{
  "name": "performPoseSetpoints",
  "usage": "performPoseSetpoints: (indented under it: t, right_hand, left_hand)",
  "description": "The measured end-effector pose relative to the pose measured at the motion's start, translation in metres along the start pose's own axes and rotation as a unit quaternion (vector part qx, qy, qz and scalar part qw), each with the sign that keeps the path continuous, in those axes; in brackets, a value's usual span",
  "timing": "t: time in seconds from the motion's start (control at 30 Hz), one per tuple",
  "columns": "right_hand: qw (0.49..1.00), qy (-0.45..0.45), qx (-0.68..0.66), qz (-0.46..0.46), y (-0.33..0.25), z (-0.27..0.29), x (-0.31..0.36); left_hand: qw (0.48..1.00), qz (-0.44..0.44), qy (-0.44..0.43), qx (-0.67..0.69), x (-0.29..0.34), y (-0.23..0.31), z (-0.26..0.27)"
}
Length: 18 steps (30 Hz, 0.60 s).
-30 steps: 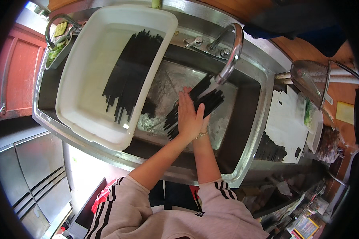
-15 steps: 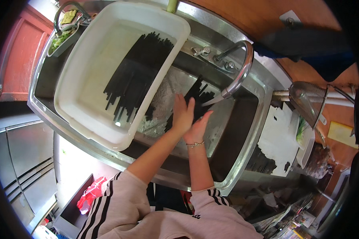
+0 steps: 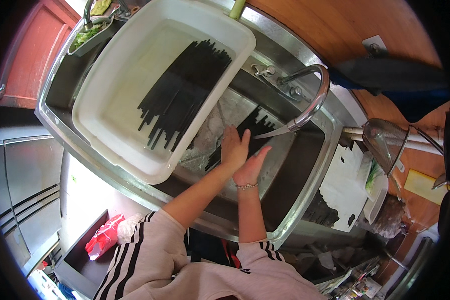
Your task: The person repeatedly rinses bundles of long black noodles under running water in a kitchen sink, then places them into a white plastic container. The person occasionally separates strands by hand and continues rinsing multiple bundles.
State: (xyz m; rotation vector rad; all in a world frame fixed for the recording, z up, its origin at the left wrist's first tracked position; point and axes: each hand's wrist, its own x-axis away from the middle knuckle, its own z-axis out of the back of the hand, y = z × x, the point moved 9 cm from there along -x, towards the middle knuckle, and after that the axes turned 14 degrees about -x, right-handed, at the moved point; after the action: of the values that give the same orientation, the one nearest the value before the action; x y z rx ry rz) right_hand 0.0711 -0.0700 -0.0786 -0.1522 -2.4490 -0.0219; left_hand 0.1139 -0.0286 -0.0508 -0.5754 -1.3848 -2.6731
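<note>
Left grip (image 3: 233, 149) lies over a bundle of thin black rods (image 3: 251, 125) in the steel sink (image 3: 295, 172), fingers straight and unclenched, thumb spread; right grip (image 3: 252, 167) is palm up beside and partly beneath it, fingers hidden, so whether it is closed cannot be told. Water stream (image 3: 271, 134) from the curved tap (image 3: 325, 90) meets the bundle just past the left thumb. Larger batch of black rods (image 3: 185, 92) lies in water in the white tub (image 3: 160, 175), left of the working bundle. Technique, as judged: keep rods parallel; support from below with a broad palm, since loose ends could slide out sideways. Press lightly from above; a hard squeeze may bend or snap thin pieces. Roll the bundle between palms so inner rods also meet the stream, and shift it lengthwise to wet both ends.
</note>
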Motion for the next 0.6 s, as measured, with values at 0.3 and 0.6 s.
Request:
performPoseSetpoints:
  t: [0.3,0.6]
  right_hand:
    - [0.965,-0.240,-0.048,-0.094,0.024,-0.049,0.011]
    - [0.990,-0.047,0.130,0.026,-0.003,-0.043,-0.046]
  left_hand:
    - [0.988,-0.025,0.101,-0.112,-0.007,0.019,0.039]
    - [0.984,-0.165,-0.072,0.021,0.031,0.006,0.046]
